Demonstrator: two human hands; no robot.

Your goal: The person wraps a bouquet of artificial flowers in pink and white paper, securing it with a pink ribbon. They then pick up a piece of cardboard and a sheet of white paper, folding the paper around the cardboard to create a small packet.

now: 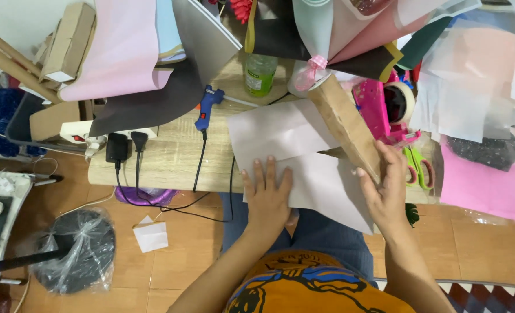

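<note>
- white paper sheet (280,139) lies on the wooden table (170,156), near edge hanging over the table front above the person's lap; pale, slightly pinkish, creased, looks like two overlapping layers with a diagonal edge across the middle.
- left hand (267,194) flat on the sheet's near part, fingers spread and straight, palm down, pressing, gripping nothing.
- right hand (385,185) curled around the lower end of a brown cardboard tube (344,124); thumb on the near side, fingers wrapped behind it.
- tube lies diagonal across the sheet's right side, upper end pointing away toward the wrapped bouquet papers (350,35); kraft-brown, worn surface.
- blue glue gun (207,107) on the table left of the sheet, cord trailing off the front edge.
- green bottle (260,74) behind the sheet, top hidden under hanging paper.
- pink tape dispenser (388,107) and green-handled scissors (418,168) right of the tube, partly covered by the right hand.
- right fingertips hidden behind the tube; can't tell how the sheet's far right corner ends under it.
- bottom of the sheet is cut by the left wrist and the lap.
</note>
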